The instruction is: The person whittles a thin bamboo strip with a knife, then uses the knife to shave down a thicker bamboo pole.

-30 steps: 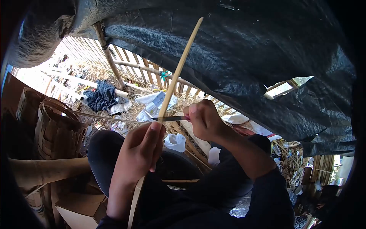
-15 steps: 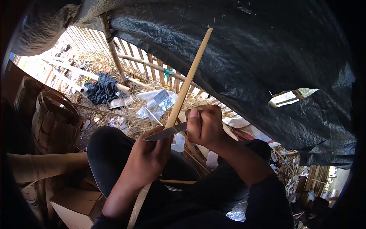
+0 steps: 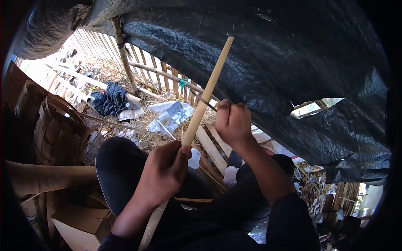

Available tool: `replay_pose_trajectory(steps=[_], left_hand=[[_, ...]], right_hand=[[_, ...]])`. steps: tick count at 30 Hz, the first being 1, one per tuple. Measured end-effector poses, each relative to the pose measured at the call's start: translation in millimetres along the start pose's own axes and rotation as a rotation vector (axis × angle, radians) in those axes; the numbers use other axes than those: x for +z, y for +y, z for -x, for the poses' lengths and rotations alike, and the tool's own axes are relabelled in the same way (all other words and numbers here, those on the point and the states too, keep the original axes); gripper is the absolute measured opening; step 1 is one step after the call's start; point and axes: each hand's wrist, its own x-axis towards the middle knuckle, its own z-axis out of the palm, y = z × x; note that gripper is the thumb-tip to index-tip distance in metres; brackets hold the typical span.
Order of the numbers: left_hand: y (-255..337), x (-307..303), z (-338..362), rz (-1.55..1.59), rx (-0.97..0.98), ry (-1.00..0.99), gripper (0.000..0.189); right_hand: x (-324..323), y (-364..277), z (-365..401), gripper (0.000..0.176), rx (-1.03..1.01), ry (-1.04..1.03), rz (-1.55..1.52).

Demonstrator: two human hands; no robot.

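My left hand [image 3: 164,172] is wrapped round a long pale bamboo strip [image 3: 206,98]. The strip slants up and to the right from this hand, and its lower end comes out below the wrist, over my lap. Up and to the right, my right hand [image 3: 233,122] is closed round a knife [image 3: 208,103]. Its handle is hidden in the fist. The thin dark blade lies across the strip about halfway along its upper part, seen nearly edge-on.
A black tarp [image 3: 284,54] hangs at the upper right. Beyond is a bamboo fence [image 3: 157,75]. Dark cloth [image 3: 112,99] and plastic litter lie on the ground. At left stand a woven basket [image 3: 63,134], a thick bamboo pole [image 3: 54,178] and a cardboard box [image 3: 81,224].
My right hand and the knife have moved up along the strip, away from my left hand. The blade has turned nearly edge-on. The strip's top end sits slightly lower.
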Motion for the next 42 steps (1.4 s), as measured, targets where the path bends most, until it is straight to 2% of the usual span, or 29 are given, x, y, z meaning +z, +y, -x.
replay_pose_trajectory(steps=[2,3,6,8,10,12,13,15,18,19,20,23,24,28,30,31,32,34,36,37,38,40,41,42], left_hand=[[16,-4,2,0.157,-0.161,-0.011,0.035],[14,-3,1,0.154,-0.163,-0.012,0.035],[10,0,-1,0.079,-0.079,-0.019,0.034],[18,-4,-2,0.256,-0.236,-0.078,0.034],[18,-2,-1,0.282,-0.262,-0.067,0.032],[18,1,2,0.311,-0.288,-0.067,0.032],[18,1,4,0.31,-0.282,-0.079,0.032],[17,-1,6,0.307,-0.268,-0.087,0.033],[13,-1,6,0.322,-0.276,-0.058,0.034],[10,0,5,0.266,-0.254,-0.052,0.034],[9,0,5,0.207,-0.235,-0.054,0.034],[13,-3,4,0.279,-0.273,-0.041,0.034],[14,-3,5,0.281,-0.274,-0.044,0.034],[12,-1,3,0.239,-0.25,-0.028,0.034],[9,1,4,0.203,-0.241,-0.038,0.034],[10,-1,3,0.215,-0.249,-0.038,0.035],[12,-2,3,0.223,-0.254,-0.038,0.035],[15,-4,4,0.24,-0.272,-0.036,0.035],[16,-6,3,0.253,-0.291,-0.027,0.034],[14,-5,3,0.234,-0.27,-0.031,0.034],[12,-4,4,0.218,-0.256,-0.038,0.034],[10,-1,5,0.229,-0.271,-0.048,0.034],[10,-1,5,0.235,-0.269,-0.052,0.034],[10,0,6,0.236,-0.269,-0.056,0.034]], right_hand=[[4,-12,19,0.038,-0.161,-0.072,-0.14],[6,-17,25,0.039,-0.198,-0.064,-0.147],[16,10,9,0.039,-0.179,-0.026,-0.28],[15,7,7,0.039,-0.213,-0.026,-0.269],[12,3,6,0.04,-0.265,0.03,-0.198],[22,18,-8,0.041,-0.146,0.222,-0.066],[13,29,-20,0.042,0.013,0.202,0.017],[6,34,-24,0.042,-0.051,0.154,0.061],[6,-10,11,0.04,-0.26,0.023,-0.066],[9,-11,13,0.041,-0.264,-0.019,-0.111],[11,-10,16,0.041,-0.26,-0.059,-0.156],[15,24,-11,0.042,-0.111,0.1,-0.002],[13,24,-14,0.043,-0.079,0.039,0.005],[10,-16,18,0.041,-0.218,-0.092,-0.074],[16,1,6,0.041,-0.248,0.069,-0.082],[17,9,-3,0.042,-0.105,0.025,-0.112],[19,23,-11,0.043,-0.132,0.066,-0.01],[16,12,-7,0.04,0.005,-0.045,-0.07],[16,-1,11,0.04,-0.15,-0.126,-0.137],[17,-6,14,0.043,-0.253,-0.061,-0.137],[20,-1,9,0.043,-0.251,-0.065,-0.14],[25,25,-9,0.042,-0.206,0.158,-0.018],[24,37,-21,0.042,-0.06,0.131,0.049],[20,38,-27,0.042,-0.061,0.114,0.091]])
